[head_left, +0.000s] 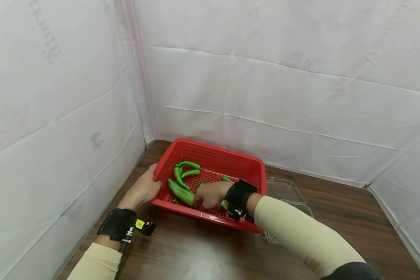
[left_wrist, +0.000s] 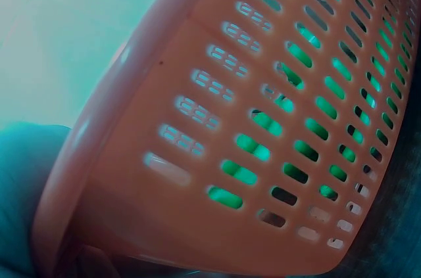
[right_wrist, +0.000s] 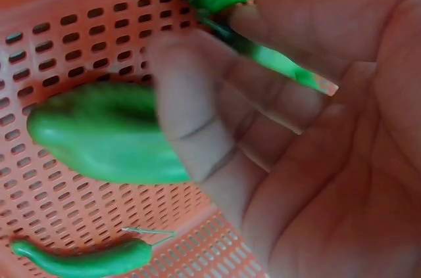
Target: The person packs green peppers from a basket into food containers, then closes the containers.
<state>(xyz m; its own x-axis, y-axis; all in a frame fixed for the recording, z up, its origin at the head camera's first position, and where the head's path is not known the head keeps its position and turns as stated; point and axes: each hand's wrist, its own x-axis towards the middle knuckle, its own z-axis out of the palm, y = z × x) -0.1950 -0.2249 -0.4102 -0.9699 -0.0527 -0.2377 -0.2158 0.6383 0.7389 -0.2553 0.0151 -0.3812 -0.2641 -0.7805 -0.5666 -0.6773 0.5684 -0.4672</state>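
Clear plastic tray [head_left: 286,189], behind red basket [head_left: 231,155]

We count one red basket [head_left: 246,165] on the table [head_left: 196,252], and one clear plastic tray [head_left: 287,190] beside it. Inside the basket, in the head view, we count five green peppers: three slim curved ones [head_left: 188,172] at the far left, one large one [head_left: 180,192] near the front wall, and one small piece [head_left: 226,179] behind the wrist. There may be more, since the forearm hides part of the floor. The right wrist view shows three peppers [right_wrist: 105,130]. We count two hands, left hand [head_left: 143,190] and right hand [head_left: 210,195], each wearing one black wrist strap [head_left: 240,194].
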